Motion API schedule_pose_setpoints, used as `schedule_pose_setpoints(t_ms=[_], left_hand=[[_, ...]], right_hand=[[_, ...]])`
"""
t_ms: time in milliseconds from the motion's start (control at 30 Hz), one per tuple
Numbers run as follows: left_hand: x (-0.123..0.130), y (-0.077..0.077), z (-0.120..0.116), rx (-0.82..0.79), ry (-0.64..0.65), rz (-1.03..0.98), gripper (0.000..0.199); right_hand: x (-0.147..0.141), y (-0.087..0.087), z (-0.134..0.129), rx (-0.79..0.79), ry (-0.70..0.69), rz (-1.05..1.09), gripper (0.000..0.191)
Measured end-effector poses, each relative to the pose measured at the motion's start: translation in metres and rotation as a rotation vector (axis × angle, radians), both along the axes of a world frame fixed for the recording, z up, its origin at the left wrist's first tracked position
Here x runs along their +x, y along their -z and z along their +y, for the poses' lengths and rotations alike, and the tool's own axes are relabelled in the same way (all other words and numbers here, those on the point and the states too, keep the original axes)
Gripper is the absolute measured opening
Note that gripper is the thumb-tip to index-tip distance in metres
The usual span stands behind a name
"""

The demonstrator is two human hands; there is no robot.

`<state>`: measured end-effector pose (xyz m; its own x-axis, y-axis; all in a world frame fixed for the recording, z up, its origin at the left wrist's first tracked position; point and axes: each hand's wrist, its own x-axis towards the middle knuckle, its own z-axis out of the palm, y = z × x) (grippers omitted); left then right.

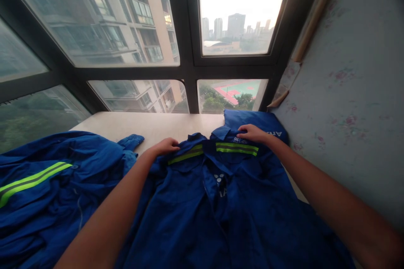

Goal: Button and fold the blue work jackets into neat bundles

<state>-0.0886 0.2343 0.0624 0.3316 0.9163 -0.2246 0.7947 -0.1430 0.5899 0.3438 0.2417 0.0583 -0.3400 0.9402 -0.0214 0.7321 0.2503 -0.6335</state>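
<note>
A blue work jacket with yellow-green reflective strips across its chest lies spread in front of me, collar toward the window. My left hand is closed on the jacket's left shoulder, beside the strip. At the other shoulder, my right hand pinches the cloth just above the strip, near a small white logo. The front hangs slightly parted in the middle, and white print shows on the cloth inside. The sleeves are partly hidden by my forearms and the folds.
Another blue garment with a reflective strip lies crumpled at the left. A folded blue cloth with white lettering sits at the back right. Both rest on a pale ledge below dark-framed windows. A flowered wall bounds the right side.
</note>
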Motion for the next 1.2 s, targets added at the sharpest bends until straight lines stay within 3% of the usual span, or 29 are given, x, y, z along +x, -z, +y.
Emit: schedule_pose_setpoints(t_ms=[100, 200, 400, 500, 600, 700, 767, 833, 933, 1033, 1100, 1200], left_hand=[[-0.002, -0.016, -0.003, 0.13, -0.022, -0.077, 0.033], [-0.004, -0.044, -0.01, 0.24, -0.058, -0.175, 0.047], [-0.004, -0.126, -0.026, 0.474, -0.144, -0.307, 0.044], [-0.004, -0.16, -0.033, 0.405, -0.109, -0.242, 0.045], [-0.005, -0.173, -0.036, 0.116, -0.004, -0.188, 0.055], [-0.01, -0.17, -0.026, -0.168, 0.103, -0.157, 0.062], [-0.013, -0.164, -0.007, -0.216, 0.121, -0.162, 0.063], [-0.011, -0.157, 0.018, -0.117, 0.057, -0.173, 0.064], [0.008, -0.143, 0.056, 0.307, -0.195, -0.012, 0.059], [0.039, -0.122, 0.075, 0.648, -0.352, 0.173, 0.055], [0.058, -0.101, 0.072, 0.692, -0.311, 0.233, 0.051], [0.077, -0.064, 0.038, 0.547, -0.143, 0.336, 0.036]], right_hand=[[0.002, -0.011, -0.004, 0.151, -0.062, 0.083, 0.031], [0.005, -0.032, -0.01, 0.247, -0.008, 0.113, 0.027], [0.004, -0.112, -0.03, 0.284, 0.005, 0.335, 0.034], [0.003, -0.143, -0.039, 0.089, -0.126, 0.471, 0.055], [0.002, -0.151, -0.036, -0.059, -0.212, 0.453, 0.062], [-0.003, -0.142, -0.017, -0.067, -0.185, 0.388, 0.053], [-0.009, -0.133, 0.006, 0.0, -0.123, 0.347, 0.048], [-0.017, -0.124, 0.034, 0.164, -0.006, 0.265, 0.042], [-0.037, -0.113, 0.077, 0.458, 0.206, 0.077, 0.034], [-0.064, -0.101, 0.1, 0.563, 0.302, -0.067, 0.035], [-0.084, -0.09, 0.098, 0.547, 0.271, -0.107, 0.036], [-0.106, -0.064, 0.062, 0.508, 0.194, -0.117, 0.036]])
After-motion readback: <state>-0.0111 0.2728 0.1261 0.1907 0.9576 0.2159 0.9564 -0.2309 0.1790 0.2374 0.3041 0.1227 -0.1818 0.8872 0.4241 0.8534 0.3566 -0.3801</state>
